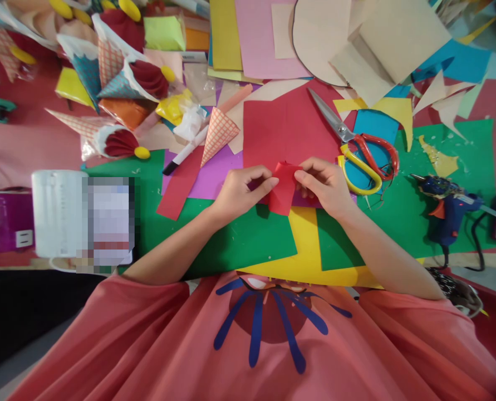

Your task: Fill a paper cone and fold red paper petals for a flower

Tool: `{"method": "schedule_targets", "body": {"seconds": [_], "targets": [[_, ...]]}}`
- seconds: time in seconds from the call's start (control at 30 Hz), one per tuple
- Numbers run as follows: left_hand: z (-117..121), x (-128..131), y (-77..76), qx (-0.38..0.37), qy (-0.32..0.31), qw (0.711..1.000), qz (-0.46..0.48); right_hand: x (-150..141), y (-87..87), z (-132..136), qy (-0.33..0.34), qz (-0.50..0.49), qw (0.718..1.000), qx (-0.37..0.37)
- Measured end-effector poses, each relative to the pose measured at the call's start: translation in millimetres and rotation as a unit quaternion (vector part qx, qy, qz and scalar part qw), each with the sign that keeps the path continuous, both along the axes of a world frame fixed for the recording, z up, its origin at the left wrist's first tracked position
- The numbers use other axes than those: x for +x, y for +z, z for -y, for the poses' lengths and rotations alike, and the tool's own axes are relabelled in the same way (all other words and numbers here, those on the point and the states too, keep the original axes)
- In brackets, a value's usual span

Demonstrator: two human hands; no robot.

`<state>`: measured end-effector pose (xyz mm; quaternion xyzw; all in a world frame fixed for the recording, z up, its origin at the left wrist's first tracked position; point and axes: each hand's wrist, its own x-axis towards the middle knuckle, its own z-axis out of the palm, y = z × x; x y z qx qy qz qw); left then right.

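A folded strip of red paper is held up between my two hands over the sheets on the table. My left hand pinches its left edge between thumb and fingers. On the other side, my right hand grips the upper right edge, thumb in front. Behind it lies a larger red sheet. Scissors with red and yellow handles rest just beyond my right hand. A checkered paper cone and a marker lie beyond my left hand, with another red strip nearer.
A blue glue gun lies at the right with its cord. At the left are a white box-like device and a blurred-out screen. Finished paper cones crowd the upper left. Paper scraps and beige sheets cover the far right.
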<state>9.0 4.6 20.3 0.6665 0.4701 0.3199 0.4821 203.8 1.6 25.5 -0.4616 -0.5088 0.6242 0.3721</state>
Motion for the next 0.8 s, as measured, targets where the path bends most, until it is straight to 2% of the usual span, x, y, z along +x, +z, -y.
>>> {"method": "schedule_targets", "body": {"seconds": [0.6,0.8], "targets": [[1.8,-1.0,0.7,-0.021,-0.005,1.000,0.011,-0.6,2.1,0.6,0.009,0.002,1.000,-0.019],[3.3,-1.8,0.1,-0.032,-0.010,0.999,0.020,-0.8,2.6,1.4,0.019,0.012,1.000,-0.002]]}}
